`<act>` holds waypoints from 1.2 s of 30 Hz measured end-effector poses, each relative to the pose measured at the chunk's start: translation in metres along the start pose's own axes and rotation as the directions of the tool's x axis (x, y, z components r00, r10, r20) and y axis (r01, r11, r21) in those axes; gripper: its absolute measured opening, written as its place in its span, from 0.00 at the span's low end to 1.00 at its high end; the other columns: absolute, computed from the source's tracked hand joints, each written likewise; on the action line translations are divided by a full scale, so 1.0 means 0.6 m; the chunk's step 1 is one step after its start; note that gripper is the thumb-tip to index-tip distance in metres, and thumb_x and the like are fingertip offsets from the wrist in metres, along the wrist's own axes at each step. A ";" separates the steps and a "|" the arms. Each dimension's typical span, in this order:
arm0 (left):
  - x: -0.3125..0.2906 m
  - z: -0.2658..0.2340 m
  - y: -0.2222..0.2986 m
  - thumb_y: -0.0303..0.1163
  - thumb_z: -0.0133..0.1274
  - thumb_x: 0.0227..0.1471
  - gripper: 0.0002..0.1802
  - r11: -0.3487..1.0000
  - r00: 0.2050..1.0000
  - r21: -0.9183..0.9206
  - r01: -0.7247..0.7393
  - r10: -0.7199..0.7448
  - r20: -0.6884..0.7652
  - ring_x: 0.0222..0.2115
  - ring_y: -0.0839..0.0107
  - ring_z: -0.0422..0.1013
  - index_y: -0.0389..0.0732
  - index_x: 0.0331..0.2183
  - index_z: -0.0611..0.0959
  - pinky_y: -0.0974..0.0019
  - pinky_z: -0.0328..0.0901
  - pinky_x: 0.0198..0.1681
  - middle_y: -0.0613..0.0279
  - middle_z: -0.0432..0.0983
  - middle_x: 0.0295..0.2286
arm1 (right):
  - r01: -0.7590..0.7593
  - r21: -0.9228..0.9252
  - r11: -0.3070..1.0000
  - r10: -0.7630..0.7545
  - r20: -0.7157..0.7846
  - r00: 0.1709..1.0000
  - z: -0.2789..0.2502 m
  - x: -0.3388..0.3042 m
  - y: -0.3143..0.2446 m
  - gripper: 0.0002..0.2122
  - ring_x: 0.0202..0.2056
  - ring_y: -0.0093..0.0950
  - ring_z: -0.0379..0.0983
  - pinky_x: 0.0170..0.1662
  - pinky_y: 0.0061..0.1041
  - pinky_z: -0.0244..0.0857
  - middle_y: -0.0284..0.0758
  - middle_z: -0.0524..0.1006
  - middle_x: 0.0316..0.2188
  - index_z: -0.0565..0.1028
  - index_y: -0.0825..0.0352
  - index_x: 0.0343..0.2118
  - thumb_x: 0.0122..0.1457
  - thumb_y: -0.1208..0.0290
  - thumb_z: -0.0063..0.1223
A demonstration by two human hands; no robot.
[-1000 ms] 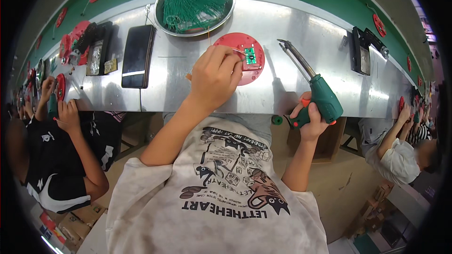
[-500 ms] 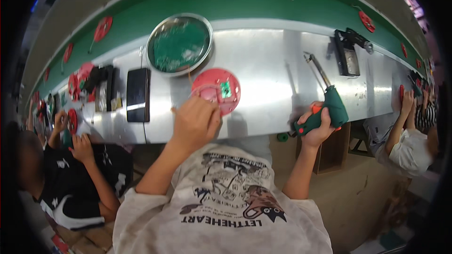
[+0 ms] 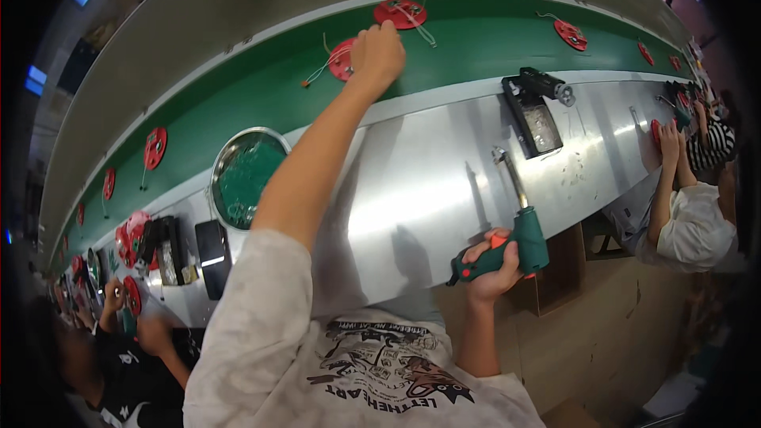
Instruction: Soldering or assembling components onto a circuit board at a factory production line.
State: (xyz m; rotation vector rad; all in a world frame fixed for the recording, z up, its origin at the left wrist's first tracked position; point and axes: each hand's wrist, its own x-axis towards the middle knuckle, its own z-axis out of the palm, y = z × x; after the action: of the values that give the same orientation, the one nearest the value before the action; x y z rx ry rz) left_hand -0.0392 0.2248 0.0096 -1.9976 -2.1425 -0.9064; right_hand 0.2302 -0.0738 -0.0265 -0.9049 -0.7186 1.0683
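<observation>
My left hand [image 3: 377, 55], its fingers curled, reaches over the green belt. It partly covers a red disc [image 3: 342, 60] with thin wires trailing left. My fingertips meet the lower edge of a second red disc [image 3: 399, 13], which has pale wires at its right. Whether the fingers grip either disc is hidden. My right hand [image 3: 496, 268] is wrapped round the handle of a green soldering gun [image 3: 529, 239] near the bench's front edge. Its metal tip points up and away, over the bench.
On the metal bench [image 3: 412, 174] a round steel bowl [image 3: 216, 190] of green material stands left, beside a dark phone [image 3: 212, 257]. A black soldering stand [image 3: 529, 119] is at the right. More red discs lie along the green belt [image 3: 476, 40]. Co-workers sit on both sides.
My left hand has gone from the red disc on the bench up to the belt, and that disc has left the bench. The view has shifted; my right hand still holds the soldering gun.
</observation>
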 end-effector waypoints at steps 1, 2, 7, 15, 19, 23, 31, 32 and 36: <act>0.036 0.027 -0.009 0.34 0.56 0.53 0.16 0.992 0.996 -0.119 -0.034 0.025 -0.081 0.40 0.45 0.75 0.36 0.42 0.81 0.47 0.69 0.46 0.45 0.79 0.40 | -0.029 0.004 1.000 0.029 -0.034 0.999 0.012 -0.002 -0.004 0.16 0.14 0.26 0.65 0.18 0.29 0.65 0.42 0.70 0.33 0.67 0.71 0.40 0.68 0.59 0.36; 0.074 0.053 -0.014 0.34 0.56 0.53 0.16 0.992 0.995 -0.118 -0.045 0.034 -0.090 0.40 0.45 0.75 0.36 0.42 0.81 0.47 0.69 0.46 0.45 0.79 0.40 | -0.052 0.007 0.999 0.053 -0.070 0.996 0.021 -0.002 -0.006 0.16 0.14 0.26 0.65 0.18 0.29 0.65 0.42 0.70 0.33 0.67 0.71 0.40 0.68 0.59 0.37; 0.179 0.125 0.042 0.37 0.52 0.57 0.15 0.657 0.906 -0.625 0.422 -0.292 0.305 0.30 0.61 0.79 0.36 0.38 0.83 0.60 0.74 0.26 0.50 0.81 0.32 | -0.033 0.018 0.999 0.035 -0.103 0.994 0.012 0.004 0.001 0.15 0.14 0.27 0.66 0.18 0.29 0.67 0.43 0.71 0.33 0.67 0.71 0.40 0.68 0.61 0.37; 0.258 0.169 0.033 0.30 0.43 0.60 0.15 0.213 0.743 -0.715 0.665 -0.282 0.607 0.24 0.62 0.75 0.41 0.49 0.72 0.55 0.74 0.22 0.53 0.73 0.27 | -0.062 0.072 0.995 0.069 -0.095 0.993 0.021 0.010 -0.002 0.15 0.14 0.27 0.66 0.17 0.29 0.66 0.42 0.71 0.30 0.67 0.71 0.39 0.68 0.60 0.37; 0.248 0.175 0.099 0.23 0.39 0.58 0.11 -0.034 0.642 -0.741 0.670 -0.474 0.602 0.17 0.64 0.70 0.38 0.42 0.72 0.57 0.71 0.17 0.53 0.70 0.21 | -0.034 0.063 0.997 0.044 -0.165 0.985 0.001 0.014 0.017 0.15 0.13 0.28 0.66 0.18 0.29 0.67 0.39 0.71 0.27 0.68 0.69 0.38 0.67 0.59 0.38; 0.273 0.182 0.073 0.20 0.40 0.56 0.07 -0.235 0.650 -0.838 0.493 -0.541 0.534 0.11 0.69 0.60 0.38 0.35 0.74 0.60 0.63 0.11 0.57 0.67 0.18 | -0.044 0.093 0.995 0.059 -0.167 0.984 0.022 0.012 0.011 0.14 0.15 0.27 0.67 0.18 0.30 0.67 0.39 0.71 0.29 0.68 0.68 0.38 0.67 0.60 0.41; 0.245 0.126 0.109 0.35 0.41 0.68 0.07 -0.398 0.741 -0.695 0.598 -0.057 0.670 0.17 0.77 0.59 0.46 0.38 0.72 0.70 0.55 0.18 0.65 0.73 0.23 | -0.008 0.082 0.997 0.023 -0.192 0.981 0.020 0.012 0.000 0.12 0.15 0.26 0.67 0.19 0.30 0.67 0.39 0.71 0.31 0.68 0.68 0.39 0.67 0.61 0.41; 0.228 0.099 0.117 0.35 0.41 0.68 0.07 -0.392 0.736 -0.693 0.605 -0.058 0.675 0.17 0.77 0.59 0.46 0.38 0.72 0.70 0.55 0.18 0.65 0.73 0.23 | -0.005 0.084 0.996 0.022 -0.198 0.980 0.018 0.007 -0.001 0.12 0.15 0.26 0.67 0.19 0.29 0.67 0.39 0.71 0.31 0.68 0.68 0.39 0.67 0.61 0.41; 0.109 -0.067 0.119 0.35 0.45 0.67 0.04 -0.129 0.814 -0.804 0.580 0.115 0.569 0.18 0.79 0.60 0.48 0.37 0.72 0.73 0.54 0.19 0.69 0.74 0.25 | -0.022 0.121 0.992 0.044 -0.181 0.983 0.021 -0.001 0.003 0.14 0.14 0.26 0.66 0.18 0.29 0.66 0.39 0.71 0.29 0.68 0.69 0.37 0.68 0.61 0.40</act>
State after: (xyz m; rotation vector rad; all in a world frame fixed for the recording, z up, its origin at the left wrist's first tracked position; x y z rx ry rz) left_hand 0.0041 0.2625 0.0972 -2.2881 -2.1648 -3.3763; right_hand 0.2185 -0.0703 -0.0223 -0.9019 -0.4840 1.0307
